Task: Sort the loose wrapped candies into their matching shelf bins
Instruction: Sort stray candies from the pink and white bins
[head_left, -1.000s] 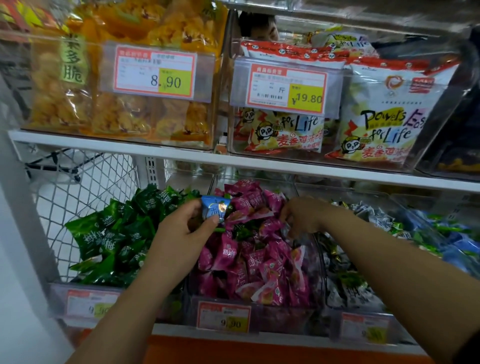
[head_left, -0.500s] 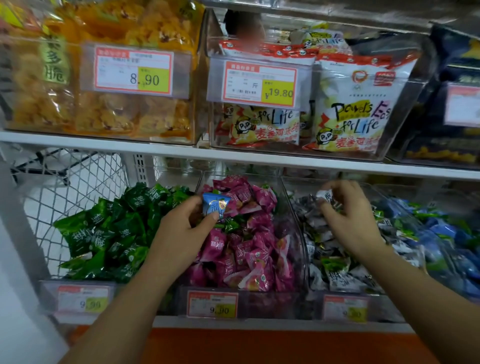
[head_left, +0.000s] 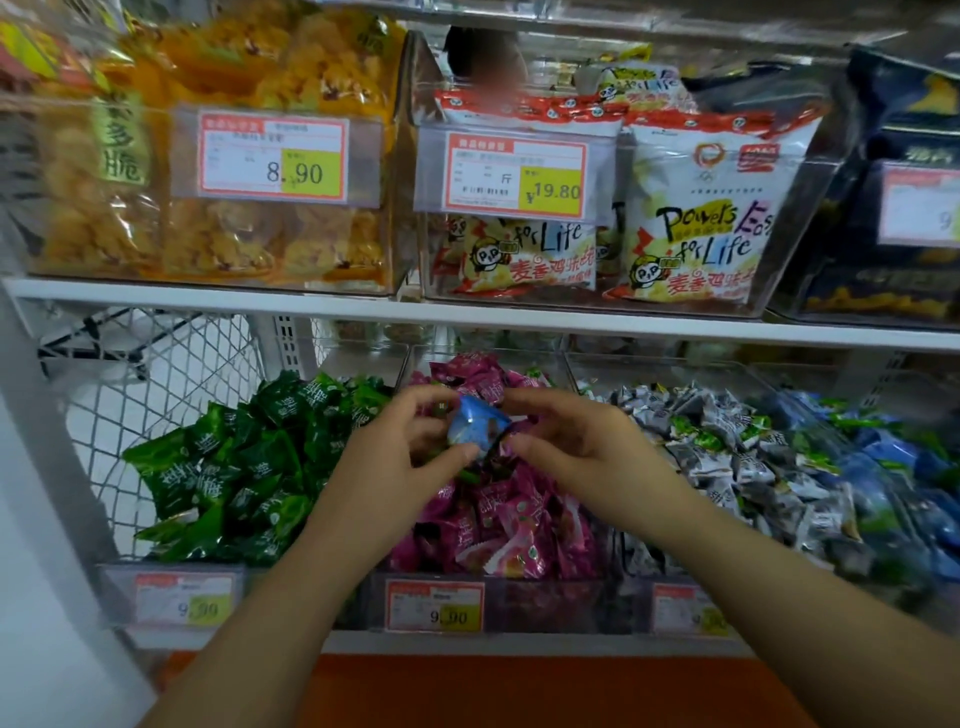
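A blue wrapped candy (head_left: 475, 422) is pinched between thumb and fingers of my left hand (head_left: 400, 457), above the clear bin of pink candies (head_left: 509, 519). My right hand (head_left: 566, 441) has its fingertips at the candy's right end; whether it grips the wrapper I cannot tell. The bin of green candies (head_left: 234, 467) lies to the left. To the right sits the bin of grey-white candies (head_left: 737, 457), and beyond it the bin of blue candies (head_left: 898, 467).
The upper shelf (head_left: 467, 317) holds clear boxes of yellow snacks (head_left: 234, 234) and white snack bags (head_left: 701, 234) with price tags. A wire mesh panel (head_left: 130, 395) closes the left side. Price labels (head_left: 435, 605) line the lower bins' fronts.
My right hand has left the grey-white bin and come left to the blue candy. My left hand has kept the blue candy and lifted it slightly toward the right.
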